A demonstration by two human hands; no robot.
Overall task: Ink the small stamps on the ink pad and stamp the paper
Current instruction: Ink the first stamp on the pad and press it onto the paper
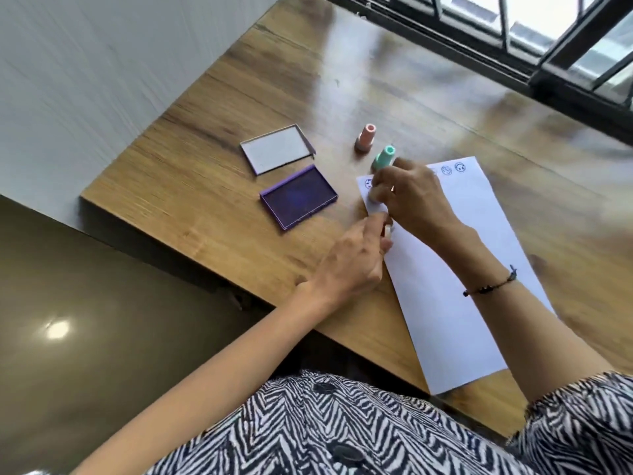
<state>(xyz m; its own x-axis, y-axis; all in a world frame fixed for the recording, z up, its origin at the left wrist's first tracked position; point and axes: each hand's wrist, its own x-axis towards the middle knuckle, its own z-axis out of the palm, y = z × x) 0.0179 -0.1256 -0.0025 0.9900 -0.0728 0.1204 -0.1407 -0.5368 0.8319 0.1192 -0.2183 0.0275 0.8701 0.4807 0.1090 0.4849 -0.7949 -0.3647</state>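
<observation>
A white sheet of paper (455, 269) lies on the wooden table, with several round blue prints along its far edge. My right hand (416, 200) is shut on a small pale stamp (375, 197), held down on the paper near its far left corner. My left hand (352, 258) rests on the paper's left edge, fingers curled; a small white and red thing shows at its fingertips, and I cannot tell whether the hand grips it. The open purple ink pad (298, 197) lies left of the paper. A pink stamp (364, 138) and a green stamp (384, 157) stand upright behind my right hand.
The ink pad's clear lid (277, 149) lies just beyond the pad. The wooden table (212, 173) ends at a front edge close to my body and a left edge by a white wall. Dark window bars (548, 60) run along the far right.
</observation>
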